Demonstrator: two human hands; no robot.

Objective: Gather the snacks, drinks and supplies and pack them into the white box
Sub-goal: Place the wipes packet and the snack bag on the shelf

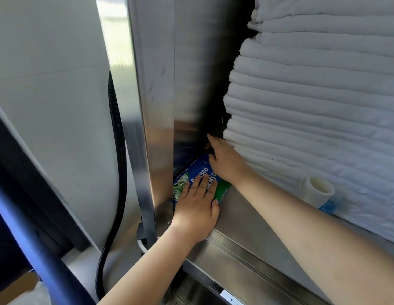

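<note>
blue and green package (197, 170): it lies flat in the rear left corner of the steel shelf (246, 221), its left edge close against the upright steel side wall (185, 95). the step in hand appears to be gathering, not packing (the white box is not in view). the left hand (197, 209) rests palm down on the near half of the package, fingers (200, 183) straight and slightly spread, pressing and not gripping. the right hand (225, 161) lies across the far end of the package and reaches into the dark gap between the side wall and the stack of folded white towels (312, 102); its fingertips are hidden in that gap, so whether they hold anything cannot be told. something brownish shows in the shadow there, too dim to identify. next move, as a judgement: slide the package toward the front edge of the shelf, then curl the fingers under one long edge to lift it, since a flat palm gives no hold. the package has a glossy printed wrap and a flat rectangular shape; it should slide easily on the brushed, smooth steel. the towels are soft and thick, with rounded folds, and bulge over the shelf. a white roll with a hollow core (317, 190) lies on its side on the shelf against the foot of the stack. a black ribbed hose (119, 150) hangs outside the side wall.
</note>
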